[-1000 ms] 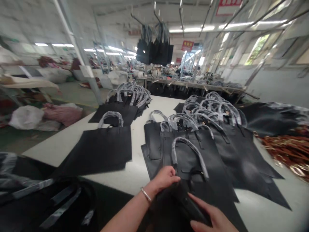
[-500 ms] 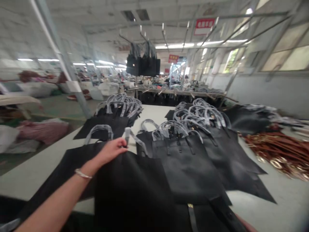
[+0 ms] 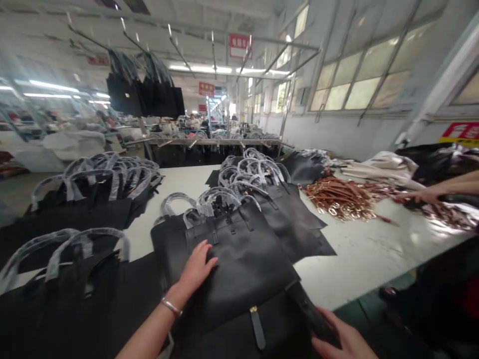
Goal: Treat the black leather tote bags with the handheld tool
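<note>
My left hand point(image 3: 195, 269) spread on black leather tote point(image 3: 243, 259) | right hand point(image 3: 339, 335) pinching its strap point(image 3: 309, 310) | tote flat on counter point(image 3: 355, 254)

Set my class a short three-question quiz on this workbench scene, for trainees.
1. True or false: the left hand rests on a black bag.
2. The handles of the stacked bags are wrapped in: A clear plastic, B brown tape, C red cloth?
3. What lies in the heap on the table, beyond the bags?

Key: 1 true; 2 A; 3 brown straps with gold-coloured fittings.
</note>
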{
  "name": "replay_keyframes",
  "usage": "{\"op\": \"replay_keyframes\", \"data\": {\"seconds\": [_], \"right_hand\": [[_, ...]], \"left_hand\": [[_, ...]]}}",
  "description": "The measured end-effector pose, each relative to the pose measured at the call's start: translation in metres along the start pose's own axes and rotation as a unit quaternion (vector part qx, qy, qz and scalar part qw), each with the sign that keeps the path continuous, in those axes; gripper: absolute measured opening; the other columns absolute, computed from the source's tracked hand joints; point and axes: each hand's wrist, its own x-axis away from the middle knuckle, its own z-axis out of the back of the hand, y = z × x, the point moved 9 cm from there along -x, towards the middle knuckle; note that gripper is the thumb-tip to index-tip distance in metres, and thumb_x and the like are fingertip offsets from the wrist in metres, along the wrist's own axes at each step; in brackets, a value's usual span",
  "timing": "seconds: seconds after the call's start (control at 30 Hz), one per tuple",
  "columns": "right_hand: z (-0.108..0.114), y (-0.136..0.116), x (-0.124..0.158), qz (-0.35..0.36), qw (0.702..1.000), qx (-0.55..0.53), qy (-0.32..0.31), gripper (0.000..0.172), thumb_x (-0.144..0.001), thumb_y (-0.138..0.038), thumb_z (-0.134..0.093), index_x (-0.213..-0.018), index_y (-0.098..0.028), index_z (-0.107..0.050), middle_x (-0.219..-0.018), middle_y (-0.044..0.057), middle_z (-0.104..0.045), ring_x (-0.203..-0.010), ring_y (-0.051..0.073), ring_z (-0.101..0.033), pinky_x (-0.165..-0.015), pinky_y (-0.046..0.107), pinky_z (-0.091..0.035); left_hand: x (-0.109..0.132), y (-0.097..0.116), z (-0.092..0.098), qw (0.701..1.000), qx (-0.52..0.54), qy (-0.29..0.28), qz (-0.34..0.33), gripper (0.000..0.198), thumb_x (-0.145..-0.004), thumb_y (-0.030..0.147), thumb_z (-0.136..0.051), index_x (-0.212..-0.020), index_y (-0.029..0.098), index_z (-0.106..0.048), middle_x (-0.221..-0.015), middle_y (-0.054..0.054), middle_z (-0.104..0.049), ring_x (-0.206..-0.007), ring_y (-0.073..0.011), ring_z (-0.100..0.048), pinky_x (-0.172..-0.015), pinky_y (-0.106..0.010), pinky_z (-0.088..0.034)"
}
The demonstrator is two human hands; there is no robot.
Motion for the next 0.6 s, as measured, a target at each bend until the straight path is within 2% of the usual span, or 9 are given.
{"op": "replay_keyframes", "data": {"seconds": [0.1, 0.17, 0.23, 0.33, 0.4, 0.47, 0.6], "right_hand": [[0.013, 0.020, 0.000, -0.001, 0.999, 0.024, 0.038, 0.066, -0.079, -0.051, -0.054, -0.135, -0.014, -0.050, -0.070, 0.003, -0.072, -0.065, 0.025, -0.068, -0.059, 0.028, -0.053], [0.025, 0.039, 0.003, -0.016, 0.997, 0.029, 0.067, 0.068, -0.083, -0.053, -0.050, -0.138, -0.013, -0.045, -0.060, 0.000, -0.068, -0.061, 0.024, -0.067, -0.057, 0.027, -0.051], [0.037, 0.055, 0.006, -0.039, 0.995, 0.022, 0.088, 0.067, -0.086, -0.054, -0.046, -0.138, -0.011, -0.042, -0.054, -0.001, -0.065, -0.055, 0.023, -0.066, -0.054, 0.026, -0.049], [0.049, 0.070, 0.010, -0.078, 0.993, 0.006, 0.090, 0.066, -0.086, -0.055, -0.046, -0.136, -0.012, -0.042, -0.048, -0.002, -0.060, -0.047, 0.020, -0.063, -0.046, 0.024, -0.045], [0.051, 0.067, 0.006, -0.091, 0.994, -0.008, 0.066, 0.065, -0.086, -0.054, -0.046, -0.136, -0.012, -0.042, -0.045, -0.005, -0.056, -0.043, 0.018, -0.059, -0.041, 0.022, -0.043], [0.050, 0.055, -0.001, -0.090, 0.995, -0.028, 0.025, 0.059, -0.087, -0.049, -0.047, -0.135, -0.013, -0.043, -0.045, -0.006, -0.052, -0.041, 0.015, -0.057, -0.038, 0.019, -0.041], [0.052, 0.016, -0.027, -0.054, 0.996, -0.059, -0.033, 0.044, -0.086, -0.039, -0.051, -0.124, -0.017, -0.052, -0.054, -0.007, -0.052, -0.042, 0.012, -0.056, -0.037, 0.016, -0.041]], "left_hand": [[-0.022, 0.058, -0.033, 0.998, 0.004, -0.034, -0.048, 0.044, -0.085, 0.037, -0.050, -0.121, 0.012, -0.052, -0.142, -0.015, -0.044, -0.133, -0.0240, -0.040, -0.112, -0.037, -0.032], [-0.036, 0.090, -0.043, 0.996, -0.007, -0.041, -0.080, 0.044, -0.085, 0.037, -0.051, -0.123, 0.014, -0.052, -0.144, -0.015, -0.043, -0.135, -0.0242, -0.037, -0.112, -0.038, -0.031], [-0.049, 0.113, -0.049, 0.994, -0.030, -0.041, -0.099, 0.045, -0.085, 0.036, -0.053, -0.124, 0.014, -0.051, -0.146, -0.015, -0.040, -0.137, -0.0253, -0.034, -0.112, -0.039, -0.029], [-0.067, 0.128, -0.060, 0.994, -0.062, -0.050, -0.078, 0.053, -0.086, 0.041, -0.053, -0.130, 0.012, -0.047, -0.148, -0.018, -0.036, -0.138, -0.0284, -0.030, -0.112, -0.042, -0.027], [-0.071, 0.131, -0.072, 0.993, -0.070, -0.071, -0.064, 0.063, -0.085, 0.050, -0.052, -0.135, 0.012, -0.042, -0.150, -0.019, -0.032, -0.140, -0.0307, -0.026, -0.112, -0.046, -0.025], [-0.066, 0.137, -0.084, 0.990, -0.079, -0.084, -0.079, 0.072, -0.084, 0.058, -0.050, -0.140, 0.014, -0.038, -0.153, -0.019, -0.026, -0.142, -0.0328, -0.020, -0.113, -0.051, -0.020], [-0.039, 0.152, -0.097, 0.984, -0.099, -0.050, -0.140, 0.075, -0.087, 0.063, -0.042, -0.145, 0.018, -0.032, -0.156, -0.015, -0.018, -0.144, -0.0325, -0.013, -0.115, -0.053, -0.013]]}}
